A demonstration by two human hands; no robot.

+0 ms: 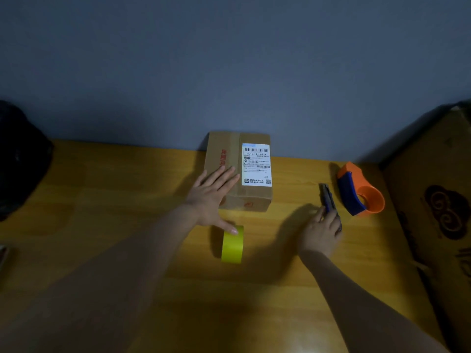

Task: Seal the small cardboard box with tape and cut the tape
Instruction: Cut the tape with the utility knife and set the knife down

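Cardboard box (237,171) sits at the far edge of the wooden table (127,225), close against the grey wall (229,59), flaps down, with a white shipping label (256,164) on its top face and older clear tape visible along the seam. Left hand (212,197) lies flat on the box's near-left corner, fingers spread wide and gripping nothing, thumb reaching down to touch the yellow tape roll (232,244) standing on edge just in front of the box; in my judgement this pins the box so it cannot slide. Right hand (322,231) is curled around the near end of a dark utility knife (328,198), fingers closed on its handle, the knife low over or resting on the table, which I cannot tell. Orange and blue tape dispenser (360,193) stands just right of the knife, empty of any roll. Large carton (438,200) occupies the right edge. No fresh tape is on the box, so sealing appears not yet begun.
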